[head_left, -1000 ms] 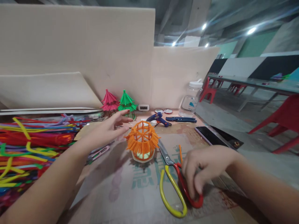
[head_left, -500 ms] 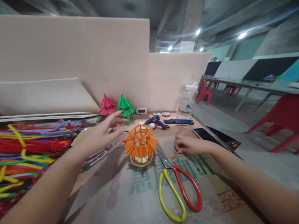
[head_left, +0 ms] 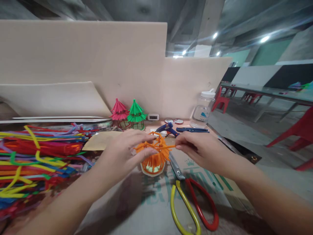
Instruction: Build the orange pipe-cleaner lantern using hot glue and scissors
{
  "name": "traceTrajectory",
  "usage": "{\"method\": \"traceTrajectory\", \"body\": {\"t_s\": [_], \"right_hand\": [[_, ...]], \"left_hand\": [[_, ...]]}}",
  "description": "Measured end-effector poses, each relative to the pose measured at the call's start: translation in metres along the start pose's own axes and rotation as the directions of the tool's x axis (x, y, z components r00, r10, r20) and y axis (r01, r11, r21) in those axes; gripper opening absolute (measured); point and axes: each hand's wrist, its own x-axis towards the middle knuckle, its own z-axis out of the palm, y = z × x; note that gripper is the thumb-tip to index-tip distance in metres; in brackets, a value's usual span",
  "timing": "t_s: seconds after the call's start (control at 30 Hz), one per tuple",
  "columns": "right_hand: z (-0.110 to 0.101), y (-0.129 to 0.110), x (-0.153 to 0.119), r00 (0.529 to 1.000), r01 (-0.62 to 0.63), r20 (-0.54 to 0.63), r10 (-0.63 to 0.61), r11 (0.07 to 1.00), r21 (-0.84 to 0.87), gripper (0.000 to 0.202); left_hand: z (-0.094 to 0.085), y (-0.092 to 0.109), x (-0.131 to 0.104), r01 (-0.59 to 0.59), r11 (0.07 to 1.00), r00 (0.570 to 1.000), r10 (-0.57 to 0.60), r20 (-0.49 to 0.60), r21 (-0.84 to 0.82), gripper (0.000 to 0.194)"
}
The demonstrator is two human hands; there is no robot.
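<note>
An orange pavilion model (head_left: 153, 163) made of pipe cleaners, with a fringed roof, stands on the cardboard in front of me. Above its roof, my right hand (head_left: 195, 147) pinches the right end of a short orange pipe cleaner piece (head_left: 167, 148). From the other side my left hand (head_left: 127, 150) has its thumb and fingers closed around the piece's left part; the fingers partly cover the roof top. Large scissors (head_left: 180, 176) with yellow and red handles lie just right of the model.
Colourful pipe cleaners (head_left: 39, 150) are heaped at the left. Behind stand a pink pavilion model (head_left: 119, 111), a green one (head_left: 136, 112) and a small digital clock (head_left: 153, 117). A glue gun (head_left: 167, 128), a blue-handled tool (head_left: 192, 130) and a water bottle (head_left: 202, 111) are farther right.
My right hand has brought the orange piece up and left, over the model. My left hand has come in to meet it at the roof. The view has shifted slightly left.
</note>
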Motion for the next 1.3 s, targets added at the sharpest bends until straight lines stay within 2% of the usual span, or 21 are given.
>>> {"method": "traceTrajectory", "body": {"t_s": [0.13, 0.3, 0.43, 0.5, 0.6, 0.73, 0.77, 0.87, 0.93, 1.1, 1.2, 1.3], "right_hand": [[0.008, -0.007, 0.02, 0.984, 0.093, -0.151, -0.093, 0.996, -0.009, 0.012], [0.014, -0.008, 0.033, 0.963, 0.175, -0.216, -0.162, 0.984, 0.039, 0.008], [0.024, -0.008, 0.034, 0.914, 0.243, -0.311, -0.261, 0.965, -0.097, 0.014], [0.029, -0.009, 0.033, 0.891, 0.294, -0.312, -0.329, 0.943, -0.156, 0.016], [0.034, -0.011, 0.031, 0.883, 0.344, -0.278, -0.378, 0.925, -0.163, 0.018], [0.038, -0.004, 0.028, 0.885, 0.326, -0.317, -0.34, 0.94, -0.1, 0.017], [0.038, 0.0, 0.027, 0.891, 0.31, -0.325, -0.319, 0.947, -0.078, 0.017], [0.039, 0.011, 0.025, 0.897, 0.282, -0.34, -0.281, 0.958, -0.049, 0.017], [0.038, 0.014, 0.024, 0.899, 0.275, -0.341, -0.275, 0.96, -0.049, 0.016], [0.037, 0.012, 0.023, 0.915, 0.256, -0.322, -0.243, 0.967, -0.001, 0.009], [0.039, 0.008, 0.022, 0.935, 0.236, -0.28, -0.217, 0.971, 0.038, 0.008], [0.04, 0.005, 0.022, 0.954, 0.22, -0.227, -0.196, 0.972, 0.085, 0.011]], "left_hand": [[-0.001, -0.004, -0.001, -0.04, 0.999, 0.998, 0.04, -0.056, -0.006, 0.016], [-0.003, -0.009, -0.001, -0.022, 0.996, 0.996, 0.03, -0.09, 0.083, 0.015], [0.003, -0.008, -0.001, -0.065, 0.985, 0.991, 0.081, -0.102, 0.157, 0.012], [0.008, -0.006, -0.001, -0.091, 0.98, 0.989, 0.11, -0.102, 0.177, 0.01], [0.012, -0.004, -0.001, -0.119, 0.975, 0.987, 0.136, -0.082, 0.189, 0.012], [0.01, -0.009, -0.001, -0.088, 0.982, 0.995, 0.093, -0.022, 0.168, 0.016], [0.01, -0.012, -0.001, -0.057, 0.986, 0.998, 0.057, 0.006, 0.158, 0.022], [0.013, -0.021, -0.002, 0.069, 0.991, 0.99, -0.082, 0.112, 0.113, 0.056], [0.018, -0.026, -0.003, 0.145, 0.987, 0.973, -0.156, 0.168, 0.075, 0.067], [0.028, -0.027, -0.002, 0.235, 0.972, 0.944, -0.228, 0.24, 0.002, 0.066], [0.032, -0.023, 0.0, 0.225, 0.974, 0.944, -0.207, 0.258, -0.04, 0.057], [0.034, -0.023, 0.002, 0.187, 0.976, 0.949, -0.15, 0.276, -0.114, 0.057]]}}
